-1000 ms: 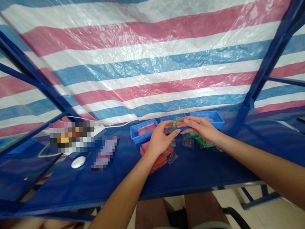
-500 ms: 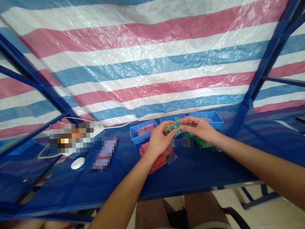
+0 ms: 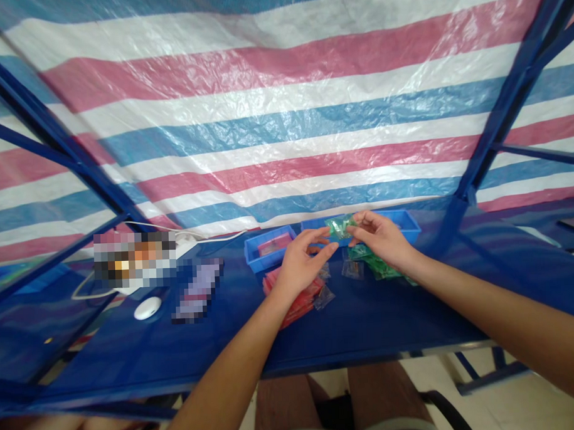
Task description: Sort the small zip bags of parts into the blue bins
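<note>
My right hand [image 3: 381,238] pinches the right end of a small green see-through plastic bag [image 3: 340,227], raised over the bins. My left hand [image 3: 306,257] is at the bag's left end, its thumb and fingers apart and nothing plainly held; whether a fingertip touches the bag I cannot tell. Beneath my left hand lies a pile of red plastic bags [image 3: 297,307]. A pile of green plastic bags [image 3: 383,266] lies under my right hand. Between the piles are small clear bags [image 3: 353,268] with tiny contents too small to name.
Blue bins stand along the back: a left bin [image 3: 258,261] with pink-red packets, and a right bin [image 3: 412,226] partly hidden by my hand. A white round object [image 3: 148,308], a blurred-out purple item [image 3: 199,290] and a white cable [image 3: 222,237] lie left. Striped sheeting [image 3: 284,133] hangs behind.
The crumpled green bag between both hands is now spread flatter. My left hand's fingers have parted from it, and my right hand has shifted slightly right and up with it.
</note>
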`<state>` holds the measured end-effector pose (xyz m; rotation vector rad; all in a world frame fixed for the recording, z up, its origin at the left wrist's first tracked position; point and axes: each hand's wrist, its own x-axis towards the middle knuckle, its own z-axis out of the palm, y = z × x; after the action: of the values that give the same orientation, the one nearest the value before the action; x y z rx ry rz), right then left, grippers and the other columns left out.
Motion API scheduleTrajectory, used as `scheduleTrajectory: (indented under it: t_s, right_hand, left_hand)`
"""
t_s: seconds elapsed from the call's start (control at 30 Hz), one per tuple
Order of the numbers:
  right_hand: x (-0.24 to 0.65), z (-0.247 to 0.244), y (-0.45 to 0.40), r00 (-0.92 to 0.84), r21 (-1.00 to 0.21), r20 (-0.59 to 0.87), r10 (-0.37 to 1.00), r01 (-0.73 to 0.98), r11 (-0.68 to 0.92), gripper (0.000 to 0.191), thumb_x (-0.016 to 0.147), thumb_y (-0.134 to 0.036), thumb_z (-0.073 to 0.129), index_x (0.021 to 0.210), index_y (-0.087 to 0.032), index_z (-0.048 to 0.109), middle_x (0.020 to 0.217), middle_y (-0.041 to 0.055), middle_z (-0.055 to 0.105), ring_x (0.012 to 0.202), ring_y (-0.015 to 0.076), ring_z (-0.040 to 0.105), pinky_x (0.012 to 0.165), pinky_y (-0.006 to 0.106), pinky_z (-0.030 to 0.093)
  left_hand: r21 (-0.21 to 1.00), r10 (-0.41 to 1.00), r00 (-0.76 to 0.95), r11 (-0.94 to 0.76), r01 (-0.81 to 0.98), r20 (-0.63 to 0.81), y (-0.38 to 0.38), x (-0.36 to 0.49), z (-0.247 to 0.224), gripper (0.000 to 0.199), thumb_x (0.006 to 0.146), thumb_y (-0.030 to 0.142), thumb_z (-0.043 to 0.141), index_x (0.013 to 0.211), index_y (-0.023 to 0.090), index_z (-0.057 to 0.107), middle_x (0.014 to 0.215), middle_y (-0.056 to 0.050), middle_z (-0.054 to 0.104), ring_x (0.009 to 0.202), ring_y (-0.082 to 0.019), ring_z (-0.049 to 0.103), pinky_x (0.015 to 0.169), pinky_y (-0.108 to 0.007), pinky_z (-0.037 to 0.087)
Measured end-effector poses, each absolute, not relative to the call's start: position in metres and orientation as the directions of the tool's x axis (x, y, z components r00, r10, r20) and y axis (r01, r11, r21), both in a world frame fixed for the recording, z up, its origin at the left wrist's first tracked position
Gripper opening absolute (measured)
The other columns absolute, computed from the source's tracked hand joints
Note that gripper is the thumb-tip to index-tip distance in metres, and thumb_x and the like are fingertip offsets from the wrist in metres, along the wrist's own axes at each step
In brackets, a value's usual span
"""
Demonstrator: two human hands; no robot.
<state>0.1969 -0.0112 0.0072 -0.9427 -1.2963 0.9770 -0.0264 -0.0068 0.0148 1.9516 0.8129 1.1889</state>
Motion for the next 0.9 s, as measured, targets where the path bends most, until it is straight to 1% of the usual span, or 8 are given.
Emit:
scheduleTrajectory:
  t_s: [0.13, 0.27, 0.43, 0.57, 0.63, 0.7, 0.8, 0.9]
  right_hand:
    - [0.194, 0.009, -0.018, -0.19, -0.944, 0.33, 0.925, -0.051, 0.326, 0.041, 0.077, -0.055, 0.088, 0.102, -0.025, 0.076, 0.101, 0.0034, 0.078, 0.091, 0.0237, 0.073, 0.09, 0.041, 0.061]
    - [0.192, 0.013, -0.023, -0.224, -0.952, 0.306, 0.925, -0.089, 0.293, 0.039, 0.083, -0.058, 0.083, 0.104, -0.026, 0.081, 0.105, 0.005, 0.08, 0.1, 0.0266, 0.074, 0.096, 0.045, 0.061]
    - [0.193, 0.011, -0.019, -0.158, -0.95, 0.311, 0.937, -0.045, 0.308, 0.037, 0.085, -0.06, 0.079, 0.098, -0.026, 0.08, 0.097, 0.0052, 0.078, 0.096, 0.0258, 0.073, 0.085, 0.042, 0.064]
    - [0.196, 0.006, -0.014, -0.083, -0.946, 0.325, 0.942, -0.023, 0.325, 0.043, 0.079, -0.057, 0.086, 0.107, -0.026, 0.076, 0.099, 0.0049, 0.077, 0.093, 0.0243, 0.072, 0.075, 0.037, 0.063]
    - [0.196, 0.004, -0.013, -0.097, -0.947, 0.321, 0.942, -0.052, 0.317, 0.05, 0.076, -0.053, 0.09, 0.115, -0.026, 0.074, 0.104, 0.0047, 0.077, 0.093, 0.0234, 0.072, 0.078, 0.037, 0.062]
    - [0.195, 0.003, -0.015, -0.164, -0.953, 0.302, 0.939, -0.071, 0.295, 0.051, 0.074, -0.05, 0.092, 0.116, -0.026, 0.074, 0.105, 0.0045, 0.078, 0.093, 0.0229, 0.072, 0.084, 0.039, 0.061]
    - [0.192, 0.002, -0.017, -0.229, -0.962, 0.274, 0.934, -0.079, 0.262, 0.042, 0.074, -0.049, 0.092, 0.104, -0.024, 0.077, 0.1, 0.0036, 0.079, 0.089, 0.0218, 0.072, 0.088, 0.04, 0.06]
    - [0.191, 0.001, -0.015, -0.167, -0.96, 0.274, 0.947, -0.096, 0.261, 0.04, 0.073, -0.052, 0.091, 0.097, -0.024, 0.077, 0.097, 0.0031, 0.078, 0.085, 0.0214, 0.07, 0.082, 0.039, 0.061]
  left_hand:
    - [0.783, 0.726, 0.478, -0.611, 0.117, 0.495, -0.011, -0.026, 0.018, 0.038, 0.093, 0.04, 0.076, 0.127, 0.023, 0.075, 0.129, -0.012, 0.069, 0.113, -0.024, 0.071, 0.094, -0.038, 0.063]
    - [0.734, 0.711, 0.481, -0.654, 0.184, 0.513, -0.007, -0.029, 0.017, 0.033, 0.098, 0.038, 0.07, 0.127, 0.024, 0.075, 0.128, -0.01, 0.073, 0.118, -0.025, 0.069, 0.103, -0.04, 0.059]
    - [0.769, 0.794, 0.404, -0.579, 0.272, 0.455, 0.0, -0.033, 0.011, 0.03, 0.099, 0.041, 0.067, 0.119, 0.021, 0.077, 0.119, -0.009, 0.078, 0.108, -0.026, 0.073, 0.096, -0.039, 0.06]
    - [0.799, 0.815, 0.382, -0.546, 0.253, 0.436, 0.002, -0.032, 0.009, 0.029, 0.097, 0.042, 0.069, 0.112, 0.02, 0.077, 0.114, -0.009, 0.08, 0.103, -0.026, 0.074, 0.09, -0.036, 0.06]
    - [0.828, 0.818, 0.391, -0.524, 0.201, 0.422, 0.001, -0.031, 0.009, 0.03, 0.096, 0.044, 0.069, 0.111, 0.019, 0.076, 0.11, -0.009, 0.08, 0.099, -0.025, 0.075, 0.089, -0.035, 0.06]
    - [0.862, 0.811, 0.43, -0.49, 0.13, 0.396, 0.0, -0.03, 0.009, 0.032, 0.096, 0.045, 0.069, 0.113, 0.018, 0.075, 0.107, -0.009, 0.08, 0.096, -0.024, 0.076, 0.089, -0.035, 0.061]
    - [0.892, 0.808, 0.462, -0.445, 0.071, 0.366, -0.001, -0.028, 0.008, 0.035, 0.095, 0.046, 0.071, 0.115, 0.018, 0.073, 0.105, -0.008, 0.079, 0.092, -0.022, 0.076, 0.088, -0.035, 0.061]
    - [0.877, 0.831, 0.397, -0.467, 0.113, 0.391, 0.0, -0.029, 0.008, 0.035, 0.093, 0.046, 0.074, 0.114, 0.018, 0.072, 0.106, -0.009, 0.079, 0.094, -0.022, 0.075, 0.088, -0.034, 0.061]
